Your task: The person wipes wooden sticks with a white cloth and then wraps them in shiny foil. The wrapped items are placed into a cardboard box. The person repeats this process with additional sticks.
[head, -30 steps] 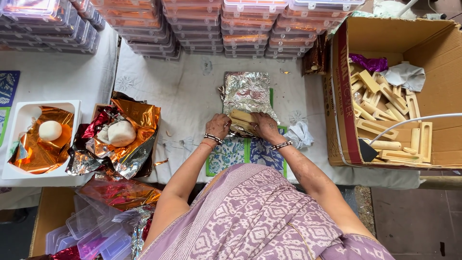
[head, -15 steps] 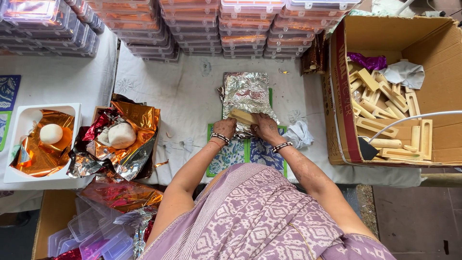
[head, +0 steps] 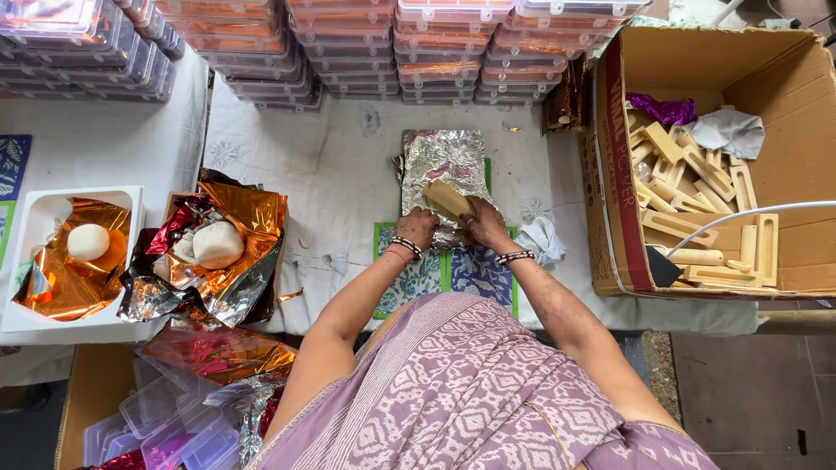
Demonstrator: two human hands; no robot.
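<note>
Nearest, a person in a lilac patterned garment leans over a white-clothed table (head: 348, 165), both forearms reaching forward. Their left hand (head: 416, 228) rests with fingers curled down at the near edge of a crinkled silver foil sheet (head: 442, 161). Their right hand (head: 482, 223) is closed around the near end of a pale wooden block (head: 446, 199) — it lies tilted on the foil. To the left sit orange foil wrappers (head: 235, 235) holding a white dough ball (head: 217, 244), and a white tray (head: 35, 261). To the right, an open cardboard box (head: 784, 96) holds more pale wooden pieces. Farthest away — stacks of clear plastic boxes (head: 366, 52).
</note>
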